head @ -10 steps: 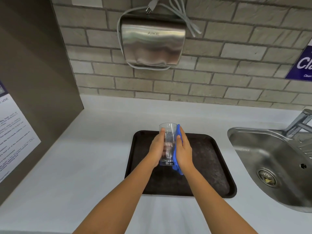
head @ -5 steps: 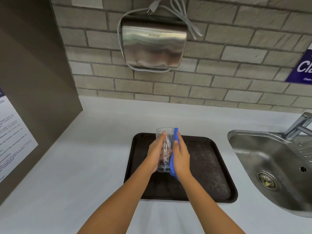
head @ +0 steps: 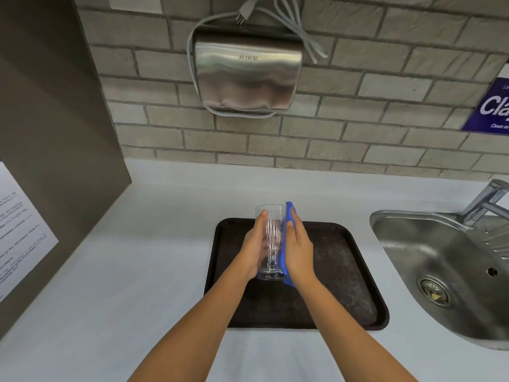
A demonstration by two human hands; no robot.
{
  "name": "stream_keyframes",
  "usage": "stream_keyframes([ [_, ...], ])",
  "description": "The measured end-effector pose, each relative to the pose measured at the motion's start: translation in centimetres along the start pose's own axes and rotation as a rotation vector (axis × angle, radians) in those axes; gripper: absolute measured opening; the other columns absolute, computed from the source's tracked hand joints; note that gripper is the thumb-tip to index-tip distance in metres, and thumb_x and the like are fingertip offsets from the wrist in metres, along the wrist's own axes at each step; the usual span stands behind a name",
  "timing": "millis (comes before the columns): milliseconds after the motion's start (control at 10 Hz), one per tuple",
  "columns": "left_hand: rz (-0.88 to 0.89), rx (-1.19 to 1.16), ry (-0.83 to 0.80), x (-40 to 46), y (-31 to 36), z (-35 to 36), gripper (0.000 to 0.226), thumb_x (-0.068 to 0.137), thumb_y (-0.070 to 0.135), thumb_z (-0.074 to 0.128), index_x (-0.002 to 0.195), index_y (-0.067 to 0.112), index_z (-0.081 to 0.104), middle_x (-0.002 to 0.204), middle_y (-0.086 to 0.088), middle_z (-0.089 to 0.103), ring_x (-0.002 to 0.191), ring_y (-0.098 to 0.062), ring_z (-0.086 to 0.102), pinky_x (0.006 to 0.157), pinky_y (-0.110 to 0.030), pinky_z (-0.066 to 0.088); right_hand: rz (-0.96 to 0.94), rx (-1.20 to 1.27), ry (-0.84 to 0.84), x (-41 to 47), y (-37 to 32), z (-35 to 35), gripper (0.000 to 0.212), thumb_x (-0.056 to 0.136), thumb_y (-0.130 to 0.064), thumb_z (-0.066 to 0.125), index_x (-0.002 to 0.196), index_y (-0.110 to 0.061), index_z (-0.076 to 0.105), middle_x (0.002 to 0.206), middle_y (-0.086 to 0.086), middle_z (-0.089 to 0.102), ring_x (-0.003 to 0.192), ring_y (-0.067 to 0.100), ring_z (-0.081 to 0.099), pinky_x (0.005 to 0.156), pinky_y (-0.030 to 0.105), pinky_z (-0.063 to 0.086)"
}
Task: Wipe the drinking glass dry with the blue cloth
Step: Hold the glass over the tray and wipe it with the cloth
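A clear drinking glass (head: 271,238) is held upright above the dark brown tray (head: 344,277). My left hand (head: 252,248) wraps its left side, thumb near the rim. My right hand (head: 298,249) presses the blue cloth (head: 287,216) flat against the glass's right side. Only a strip of the cloth shows, along the glass wall and below my palm; the rest is hidden under the hand.
A steel sink (head: 440,268) with a tap (head: 487,199) lies to the right. The white counter (head: 154,257) surrounds the tray. A metal hand dryer (head: 246,73) hangs on the brick wall. A brown side panel with a paper notice (head: 19,230) stands at the left.
Both hands, with the glass and cloth, have shifted slightly left over the tray. The right hand has slid a little along the glass. The camera has tilted somewhat.
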State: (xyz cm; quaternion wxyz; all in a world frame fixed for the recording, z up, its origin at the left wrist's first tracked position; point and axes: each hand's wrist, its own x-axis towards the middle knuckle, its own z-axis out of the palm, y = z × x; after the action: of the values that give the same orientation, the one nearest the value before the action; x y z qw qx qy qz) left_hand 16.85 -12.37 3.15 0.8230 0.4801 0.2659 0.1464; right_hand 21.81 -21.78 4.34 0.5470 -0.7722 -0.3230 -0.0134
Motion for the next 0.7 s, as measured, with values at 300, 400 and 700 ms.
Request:
stream_keyframes([
  [300,0.014,0.001,-0.005,-0.2,0.3,0.2,0.066,0.096,0.065,0.042,0.125,0.012,0.07,0.119,-0.022,0.074,0.114,-0.035,0.071,0.096,-0.044,0.058,0.158,0.295,-0.008,0.5,-0.9,-0.3,0.04,0.104,-0.024,0.035,0.125,-0.057,0.046,0.15,0.001,0.044,0.136,0.021,0.045,0.111,0.047,0.04],
  [400,0.02,-0.025,0.01,-0.1,0.9,0.1,0.069,0.097,0.064,0.041,0.128,0.009,0.068,0.124,-0.024,0.071,0.118,-0.037,0.068,0.101,-0.046,0.055,0.036,0.298,-0.023,-0.5,-2.1,1.8,0.042,0.103,-0.022,0.039,0.142,-0.039,0.043,0.153,-0.006,0.039,0.132,0.011,0.047,0.111,0.037,0.04],
  [700,-0.057,-0.022,-0.005,-0.6,2.0,0.4,0.074,0.09,0.07,0.046,0.13,0.011,0.065,0.123,-0.021,0.071,0.112,-0.036,0.069,0.101,-0.049,0.054,0.556,0.721,-0.101,0.3,0.3,-0.6,0.039,0.096,-0.032,0.053,0.131,-0.014,0.057,0.109,0.01,0.069,0.09,0.016,0.07,0.084,0.033,0.055],
])
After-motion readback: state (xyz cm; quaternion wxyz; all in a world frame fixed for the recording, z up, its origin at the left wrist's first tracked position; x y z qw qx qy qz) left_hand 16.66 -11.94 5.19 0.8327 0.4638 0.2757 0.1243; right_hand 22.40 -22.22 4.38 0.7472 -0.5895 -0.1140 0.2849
